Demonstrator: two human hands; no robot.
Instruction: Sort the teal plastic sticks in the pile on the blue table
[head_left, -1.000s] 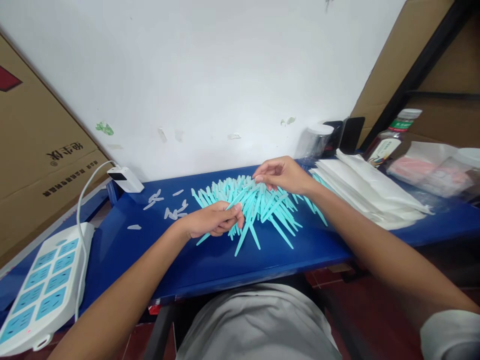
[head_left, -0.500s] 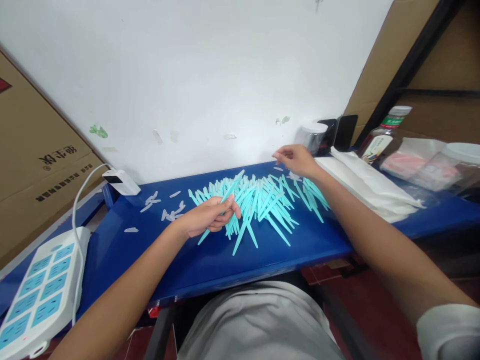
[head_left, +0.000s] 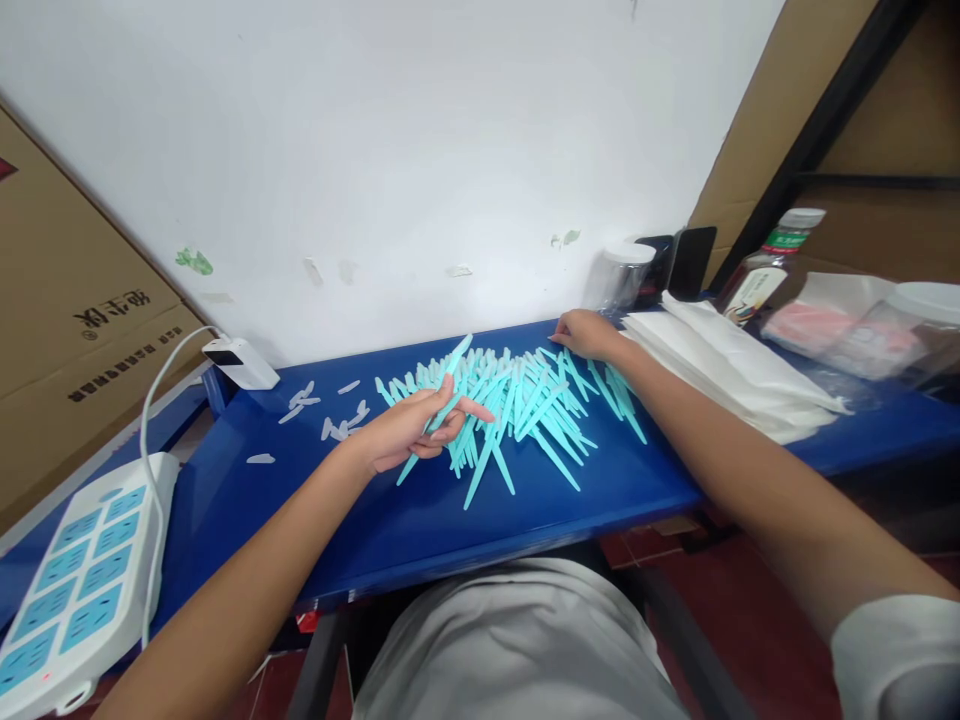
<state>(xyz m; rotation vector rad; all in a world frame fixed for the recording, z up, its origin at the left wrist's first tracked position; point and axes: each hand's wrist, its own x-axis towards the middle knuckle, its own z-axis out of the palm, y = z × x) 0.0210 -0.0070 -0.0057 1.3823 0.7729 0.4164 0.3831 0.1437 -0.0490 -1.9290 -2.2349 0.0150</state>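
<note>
A heap of thin turquoise plastic sticks (head_left: 525, 400) lies spread on the blue table (head_left: 420, 520). My left hand (head_left: 409, 425) rests at the heap's left edge and holds one turquoise stick (head_left: 442, 385), which slants up and to the right between its fingers. My right hand (head_left: 589, 335) is at the far right of the heap, by the wall. Its fingers are bent down onto the table among the stick ends. Whether they pinch anything I cannot make out.
Small pale plastic pieces (head_left: 330, 410) lie left of the heap. A white power strip (head_left: 82, 580) and charger (head_left: 240, 362) sit at the left. A stack of white bags (head_left: 720, 370), jars (head_left: 622, 278) and a bottle (head_left: 772, 260) stand at the right. Cardboard boxes (head_left: 67, 330) flank the left.
My right hand left the heap's middle, went to the far right edge, and has now dropped onto the table there. My left hand has tilted its stick upward.
</note>
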